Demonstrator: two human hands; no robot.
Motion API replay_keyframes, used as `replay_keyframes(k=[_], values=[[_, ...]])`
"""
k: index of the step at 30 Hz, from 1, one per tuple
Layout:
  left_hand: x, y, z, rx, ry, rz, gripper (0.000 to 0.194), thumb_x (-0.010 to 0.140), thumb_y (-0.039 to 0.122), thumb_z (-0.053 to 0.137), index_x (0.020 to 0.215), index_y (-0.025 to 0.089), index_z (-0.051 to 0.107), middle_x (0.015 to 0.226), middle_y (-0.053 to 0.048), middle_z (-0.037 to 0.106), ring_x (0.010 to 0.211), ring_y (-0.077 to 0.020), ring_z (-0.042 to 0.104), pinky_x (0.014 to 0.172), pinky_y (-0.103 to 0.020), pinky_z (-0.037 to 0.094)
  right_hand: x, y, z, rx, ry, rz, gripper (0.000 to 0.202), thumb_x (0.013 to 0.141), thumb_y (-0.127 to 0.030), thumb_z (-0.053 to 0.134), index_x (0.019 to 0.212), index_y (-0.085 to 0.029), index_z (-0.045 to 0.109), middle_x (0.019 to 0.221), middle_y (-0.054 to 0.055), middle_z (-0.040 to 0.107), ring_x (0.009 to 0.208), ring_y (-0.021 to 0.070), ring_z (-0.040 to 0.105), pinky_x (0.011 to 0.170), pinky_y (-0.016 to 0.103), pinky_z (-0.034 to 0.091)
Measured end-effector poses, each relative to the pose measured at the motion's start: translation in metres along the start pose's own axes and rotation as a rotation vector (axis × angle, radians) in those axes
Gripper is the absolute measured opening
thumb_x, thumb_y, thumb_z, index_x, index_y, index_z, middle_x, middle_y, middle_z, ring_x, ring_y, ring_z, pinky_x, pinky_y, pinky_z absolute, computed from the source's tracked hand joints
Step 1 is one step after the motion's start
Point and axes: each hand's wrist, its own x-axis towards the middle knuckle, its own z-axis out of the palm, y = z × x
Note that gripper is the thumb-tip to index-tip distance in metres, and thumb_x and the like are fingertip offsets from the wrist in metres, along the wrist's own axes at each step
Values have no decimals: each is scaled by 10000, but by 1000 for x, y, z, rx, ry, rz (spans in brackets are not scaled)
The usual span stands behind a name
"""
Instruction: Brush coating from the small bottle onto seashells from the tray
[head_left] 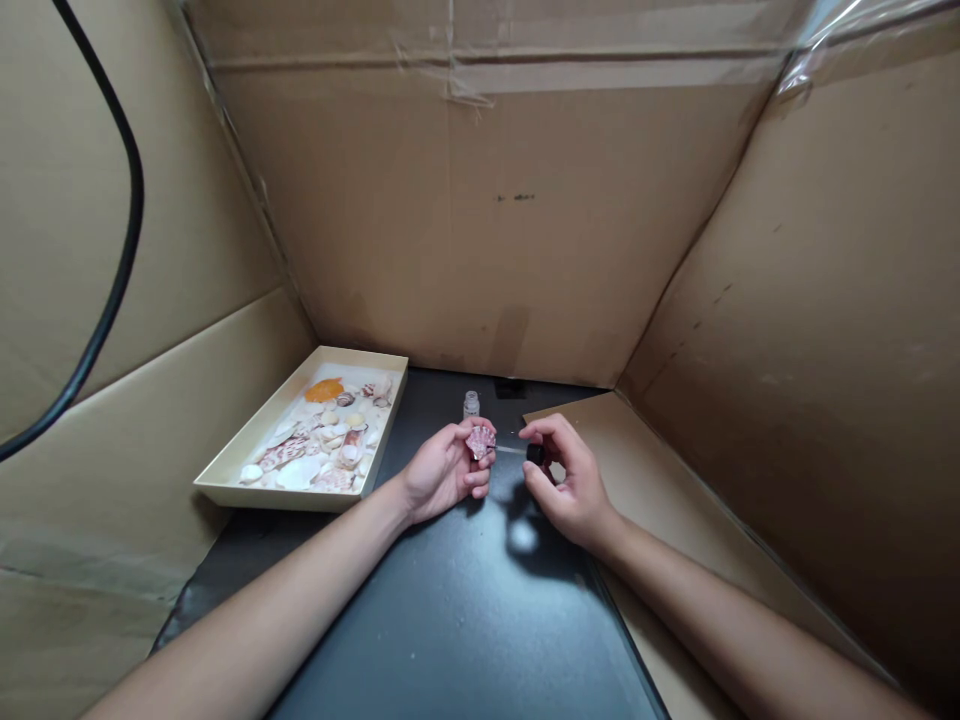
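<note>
My left hand (447,468) is curled around a small pink, ribbed scallop shell (480,440), pinching it upright at my fingertips just above the black worktop (450,610). My right hand (568,482) is closed on the black cap of a thin brush applicator (534,453), whose pale stem points left, its tip right beside the shell. A small clear glass bottle (471,404) stands open just beyond my left fingers, on the far side.

I judge the main risk to be that bottle: it is close to my knuckles, and a careless shift of my left hand could knock it over and spill it on the worktop. The shell is held only by its edges, so pressing too hard with the brush could twist it out of my grip.

Both forearms come in from the near edge and meet in the middle, wrists low, palms turned towards each other. The shallow cream tray (300,497) of assorted seashells sits to the left, well apart from my hands, against brown cardboard walls (487,250).
</note>
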Motion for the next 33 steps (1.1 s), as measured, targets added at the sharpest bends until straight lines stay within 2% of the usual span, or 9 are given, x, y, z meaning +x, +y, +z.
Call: replay_keyframes(k=[2, 7, 13, 18, 25, 33], values=[[0, 0, 0, -1, 2, 1, 168, 844, 261, 377, 996, 215, 432, 687, 14, 437, 457, -81, 356, 501, -228, 356, 0, 1, 0, -10, -17, 3, 257, 758, -118, 544, 997, -210, 533, 834, 8, 479, 619, 121, 460, 531, 246, 430], [0, -1, -1, 5, -2, 1, 167, 848, 271, 379, 998, 216, 429, 689, 17, 428, 460, -84, 360, 499, -232, 355, 1, 2, 1, -59, 59, 24, 255, 743, -97, 550, 974, -203, 535, 840, 9, 480, 621, 117, 455, 528, 240, 424], [1, -1, -1, 4, 8, 2, 180, 843, 264, 378, 1007, 214, 435, 698, 10, 448, 464, -87, 373, 502, -235, 367, -2, 0, 0, -1, -48, -14, 269, 755, -102, 552, 999, -213, 536, 841, 6, 473, 609, 112, 457, 522, 237, 431], [0, 0, -1, -6, 12, -2, 172, 839, 260, 394, 999, 214, 436, 700, 7, 458, 467, -87, 379, 506, -234, 372, -2, 1, 0, 24, -67, -17, 253, 774, -128, 549, 1011, -215, 533, 857, 18, 490, 638, 125, 478, 532, 244, 439], [1, -1, -1, 0, 0, 10, 166, 852, 254, 372, 1001, 215, 433, 710, 0, 468, 468, -91, 384, 510, -244, 367, 1, 3, 2, -60, 58, 26, 253, 760, -119, 563, 996, -204, 530, 841, 8, 481, 610, 113, 459, 530, 240, 433], [0, -1, -1, 18, 11, 7, 159, 867, 258, 361, 1010, 217, 419, 709, 1, 470, 474, -89, 393, 515, -242, 372, 0, -3, -3, 29, -101, -42, 136, 794, -136, 537, 913, -202, 547, 815, 10, 498, 619, 115, 470, 529, 240, 421]])
